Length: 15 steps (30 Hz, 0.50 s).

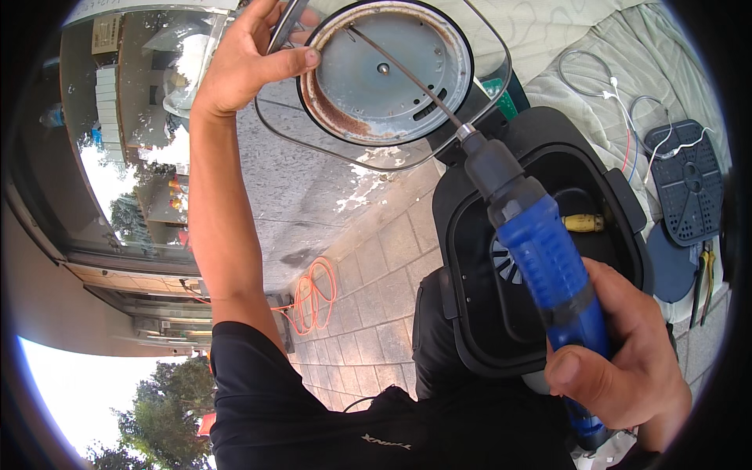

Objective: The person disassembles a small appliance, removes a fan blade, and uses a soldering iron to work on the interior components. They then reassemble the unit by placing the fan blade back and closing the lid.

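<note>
My left hand (252, 64), at the upper left, grips the side of a round metal housing (368, 74) with a rusty, stained rim, its thumb pressed by the edge. Some of its fingers are hidden behind a grey metal piece. In my right hand (627, 352) is a blue cordless screwdriver (544, 258) with a long thin bit. That bit crosses the housing's face, its tip near the upper left rim; I cannot tell if it sits in a screw. A thin metal loop (505, 74) hangs around the housing. Below lies a black fryer basket (462, 329).
A yellow-handled tool (583, 223) lies in the basket. To the right are a black perforated plate (689, 188), a wire ring with leads (583, 59), a dark round disc (672, 270) and yellow-handled pliers (707, 270). An orange cable (313, 294) coils on the paving.
</note>
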Available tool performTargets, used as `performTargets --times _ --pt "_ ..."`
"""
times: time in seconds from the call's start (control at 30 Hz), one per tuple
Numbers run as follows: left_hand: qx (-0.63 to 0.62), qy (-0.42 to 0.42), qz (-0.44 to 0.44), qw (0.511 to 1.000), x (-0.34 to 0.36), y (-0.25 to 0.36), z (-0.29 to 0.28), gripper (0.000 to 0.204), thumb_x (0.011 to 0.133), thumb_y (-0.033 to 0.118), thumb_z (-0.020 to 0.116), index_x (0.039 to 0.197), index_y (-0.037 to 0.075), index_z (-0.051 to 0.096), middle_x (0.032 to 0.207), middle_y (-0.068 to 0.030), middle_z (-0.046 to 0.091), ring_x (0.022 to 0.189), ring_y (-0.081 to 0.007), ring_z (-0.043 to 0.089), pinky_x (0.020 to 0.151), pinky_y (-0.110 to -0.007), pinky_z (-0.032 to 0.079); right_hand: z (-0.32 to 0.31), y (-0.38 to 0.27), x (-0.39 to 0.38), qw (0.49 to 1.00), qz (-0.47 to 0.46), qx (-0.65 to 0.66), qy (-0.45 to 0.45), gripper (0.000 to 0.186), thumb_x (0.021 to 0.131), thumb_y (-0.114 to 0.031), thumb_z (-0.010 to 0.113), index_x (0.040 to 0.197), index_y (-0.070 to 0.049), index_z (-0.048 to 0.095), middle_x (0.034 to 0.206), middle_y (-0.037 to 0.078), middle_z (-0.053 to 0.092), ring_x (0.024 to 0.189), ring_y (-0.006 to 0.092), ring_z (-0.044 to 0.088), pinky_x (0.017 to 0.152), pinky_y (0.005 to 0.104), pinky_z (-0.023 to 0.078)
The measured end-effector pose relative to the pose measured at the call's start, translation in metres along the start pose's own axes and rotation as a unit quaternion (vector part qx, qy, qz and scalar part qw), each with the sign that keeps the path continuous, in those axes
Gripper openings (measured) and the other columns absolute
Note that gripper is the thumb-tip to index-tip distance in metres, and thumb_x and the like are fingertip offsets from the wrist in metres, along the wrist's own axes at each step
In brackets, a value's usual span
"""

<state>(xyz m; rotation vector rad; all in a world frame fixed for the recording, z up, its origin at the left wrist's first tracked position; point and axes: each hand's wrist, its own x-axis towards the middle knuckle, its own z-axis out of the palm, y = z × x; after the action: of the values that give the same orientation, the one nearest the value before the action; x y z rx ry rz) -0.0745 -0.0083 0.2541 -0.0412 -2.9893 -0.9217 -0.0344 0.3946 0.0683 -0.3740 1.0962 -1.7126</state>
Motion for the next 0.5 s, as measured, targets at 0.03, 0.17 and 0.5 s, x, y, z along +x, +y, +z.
performTargets --times 0.03,0.17,0.5 --pt "-0.001 -0.002 0.0 1.0 0.0003 0.0002 -0.0001 0.113 0.065 0.006 0.091 0.162 -0.002 0.034 0.154 -0.0146 0.051 0.147 -0.0265 0.044 0.124 -0.037 0.03 -0.0001 0.0009 -0.0001 1.0 -0.001 0.001 -0.001 0.093 0.084 -0.052 0.087 0.144 0.007 0.05 0.08 0.005 0.064 0.067 0.0113 0.065 0.067 0.0269 0.054" --pt "-0.006 0.0 -0.006 1.0 -0.0008 0.0015 0.0011 0.111 0.065 0.005 0.09 0.162 -0.002 0.034 0.153 -0.0145 0.051 0.146 -0.0265 0.045 0.123 -0.037 0.031 0.0011 -0.0004 -0.0018 1.0 0.006 0.019 -0.013 0.091 0.085 -0.05 0.087 0.145 0.008 0.048 0.079 0.005 0.064 0.065 0.0113 0.065 0.065 0.0263 0.054" --pt "-0.012 -0.003 -0.003 1.0 0.0 0.0008 0.0016 0.11 0.066 0.004 0.089 0.161 -0.002 0.035 0.152 -0.014 0.052 0.144 -0.0262 0.046 0.122 -0.037 0.033 -0.0006 0.0044 -0.0007 1.0 -0.015 0.012 -0.013 0.091 0.086 -0.048 0.087 0.146 0.008 0.047 0.078 0.006 0.064 0.062 0.0116 0.066 0.063 0.0269 0.056"
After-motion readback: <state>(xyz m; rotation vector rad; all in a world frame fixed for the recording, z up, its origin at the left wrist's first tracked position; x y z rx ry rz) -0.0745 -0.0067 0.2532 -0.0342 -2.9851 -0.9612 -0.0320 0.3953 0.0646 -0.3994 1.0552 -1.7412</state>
